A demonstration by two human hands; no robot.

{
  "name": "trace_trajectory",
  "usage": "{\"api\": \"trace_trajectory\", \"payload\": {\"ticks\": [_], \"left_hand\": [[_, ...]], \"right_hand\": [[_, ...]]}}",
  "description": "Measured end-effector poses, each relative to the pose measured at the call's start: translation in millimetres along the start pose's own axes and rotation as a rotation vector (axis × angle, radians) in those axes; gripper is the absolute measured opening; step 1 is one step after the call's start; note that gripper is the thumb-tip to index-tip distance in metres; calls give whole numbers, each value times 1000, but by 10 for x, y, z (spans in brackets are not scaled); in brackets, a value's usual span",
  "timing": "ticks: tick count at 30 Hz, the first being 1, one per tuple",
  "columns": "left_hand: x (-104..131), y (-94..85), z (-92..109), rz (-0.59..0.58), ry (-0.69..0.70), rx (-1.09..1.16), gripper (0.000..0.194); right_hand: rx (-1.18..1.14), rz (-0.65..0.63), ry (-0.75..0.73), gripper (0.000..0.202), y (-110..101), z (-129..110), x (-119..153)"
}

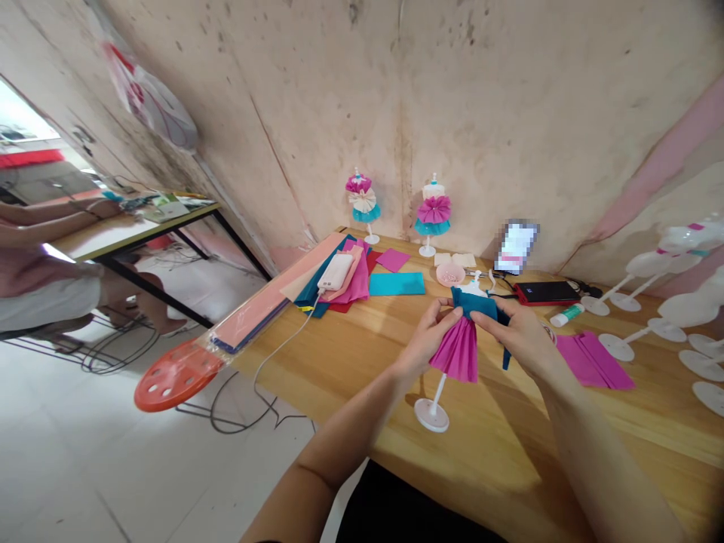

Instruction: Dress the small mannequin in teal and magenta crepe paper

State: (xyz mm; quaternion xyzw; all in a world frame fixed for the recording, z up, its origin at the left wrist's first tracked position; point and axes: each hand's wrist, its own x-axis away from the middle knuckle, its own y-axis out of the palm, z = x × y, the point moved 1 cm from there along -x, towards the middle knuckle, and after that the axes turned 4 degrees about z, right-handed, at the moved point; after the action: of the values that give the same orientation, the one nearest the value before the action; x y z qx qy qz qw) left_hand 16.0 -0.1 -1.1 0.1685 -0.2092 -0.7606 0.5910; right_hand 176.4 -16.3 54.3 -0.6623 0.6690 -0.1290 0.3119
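A small white dress-form stand [434, 415] tilts over the table between my hands, wearing a pleated magenta paper skirt [457, 354]. Around its upper body lies a strip of dark teal paper [473, 303]. My left hand [431, 332] is closed on the strip's left side, thumb at the front near the waist. On the other side my right hand [517, 332] pinches the same strip, its thumb pressed on the front. A narrow teal end hangs below my right hand. Both hands' other fingers are partly hidden behind the form.
Two dressed forms [434, 211] stand by the wall. Coloured paper sheets [356, 275] lie left under a white power bank [335, 271]. A bead bowl [451, 274], phone [516, 247], glue stick [567, 315] and bare forms [616, 347] sit behind and right. Another person's arm [56, 226] shows far left.
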Motion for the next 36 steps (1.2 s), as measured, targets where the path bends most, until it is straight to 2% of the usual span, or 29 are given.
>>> {"api": "trace_trajectory", "payload": {"ticks": [6,12,20,36], "left_hand": [[2,-1,-4,-27,7,26,37],[0,-9,-3,-27,14,32,36],[-12,-16,-41,-48,19,56,37],[32,27,-6,-95,63,73,33]], "right_hand": [[-114,-27,25,40,30,10,6],[94,57,-55,39,47,56,-13],[253,106,-65,33,75,-8,-1],[368,169,-65,31,123,4,34]]}}
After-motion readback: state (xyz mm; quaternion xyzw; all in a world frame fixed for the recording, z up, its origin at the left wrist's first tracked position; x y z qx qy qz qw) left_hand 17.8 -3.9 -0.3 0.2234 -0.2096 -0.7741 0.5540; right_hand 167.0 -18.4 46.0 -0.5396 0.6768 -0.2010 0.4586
